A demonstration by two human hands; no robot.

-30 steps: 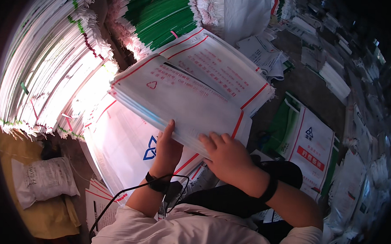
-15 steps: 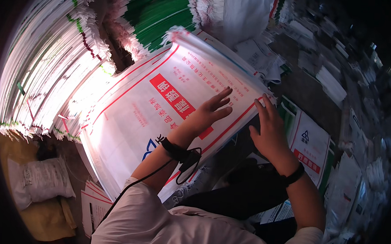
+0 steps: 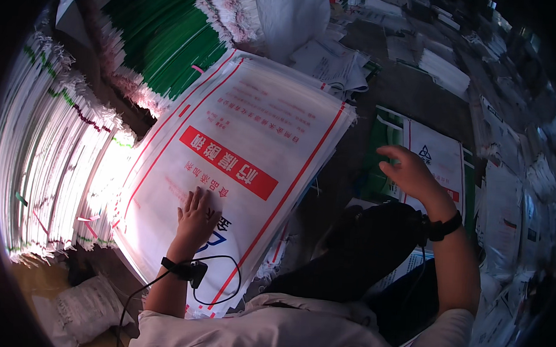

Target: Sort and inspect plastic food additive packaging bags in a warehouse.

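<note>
A pile of flat white woven sacks (image 3: pixel 262 104) with red border lines and a red printed block lies in front of me, its long side slanting up to the right. My left hand (image 3: pixel 198 223) rests on the lower part of the top sack, palm down with the fingers stretched. Away from the pile, to its right, my right hand (image 3: pixel 411 172) hangs in the air with fingers loosely bent and apart, holding nothing. Below it lies a smaller stack of white sacks (image 3: pixel 437 143) with a blue mark and green edges.
Tall bundles of white sacks (image 3: pixel 49 163) stand at the left, and a green bundle (image 3: pixel 160 32) at the upper left. A stuffed white sack (image 3: pixel 89 311) lies at the lower left. More sack stacks (image 3: pixel 441 69) spread over the dark floor at the right.
The top sack's raised far edge has come down flat. My left hand has moved down the sack toward me; my right hand has left the sack's right edge and swung right.
</note>
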